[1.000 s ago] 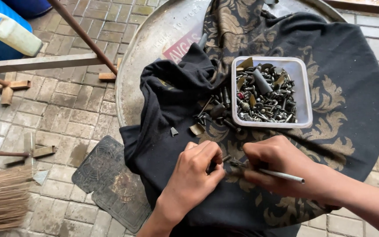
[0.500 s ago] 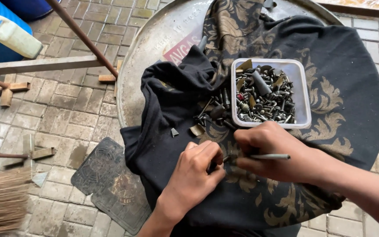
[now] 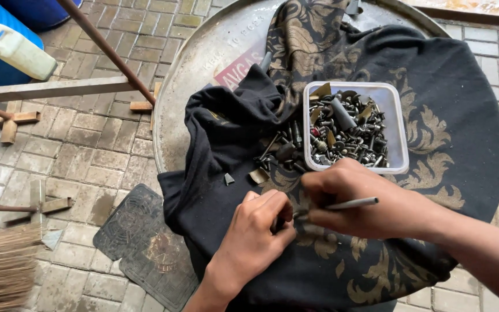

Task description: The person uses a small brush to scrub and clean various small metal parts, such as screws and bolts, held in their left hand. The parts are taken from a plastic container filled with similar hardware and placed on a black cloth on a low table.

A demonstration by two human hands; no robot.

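I am holding a thin metal rod (image 3: 350,203) pinched in my right hand (image 3: 371,202), while my left hand (image 3: 261,222) is closing its grip on a small, mostly hidden part over the black patterned cloth (image 3: 446,121). I am judging the rod stiff, light and slippery, best taken mid-shaft. The tub of screws (image 3: 353,130) is sitting just beyond.

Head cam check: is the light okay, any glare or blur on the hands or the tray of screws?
Head view: soft, even daylight, no hard shadows; no glare on the white tray; its screws read sharp; left hand and right hand are sharp, no motion blur; the broom at the frame edge looks soft.
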